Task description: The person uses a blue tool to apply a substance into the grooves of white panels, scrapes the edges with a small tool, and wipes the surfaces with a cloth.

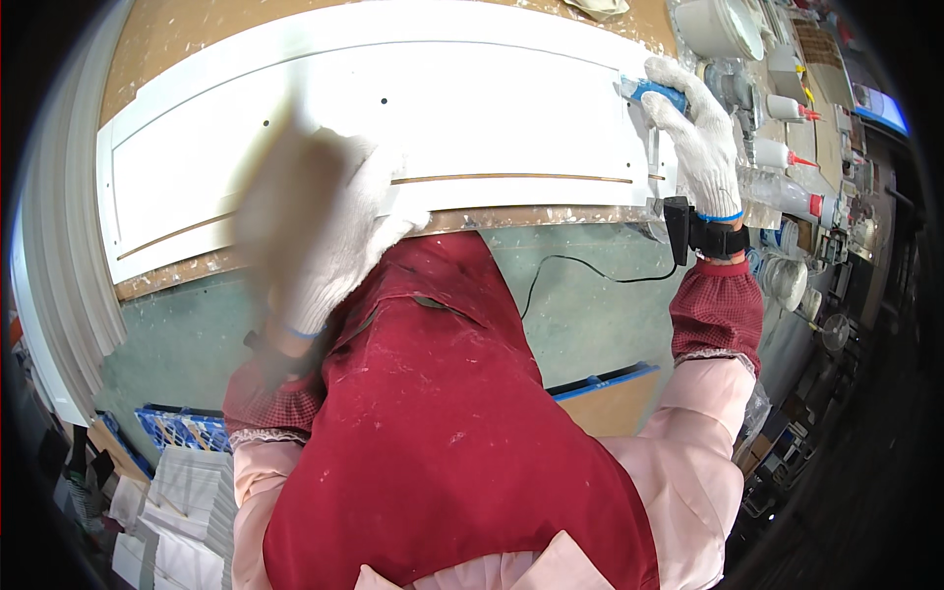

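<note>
A long white panel, with a frame-like border, small dark holes and a brown groove along its near side, lies on the workbench in front of me. My right hand, in a white knit glove, is at the panel's right end. Its thumb and fingers close round a small blue tool with a pale tip touching or just above the panel; its exact kind is unclear. My left hand, gloved too, is over the panel's near edge, left of centre. A blurred brown shape covers much of it, hiding its fingers.
Right of the panel stand a white bucket, glue bottles with red nozzles and a clear bottle. A black cable runs from my right wrist device. Tall pale boards stand at left.
</note>
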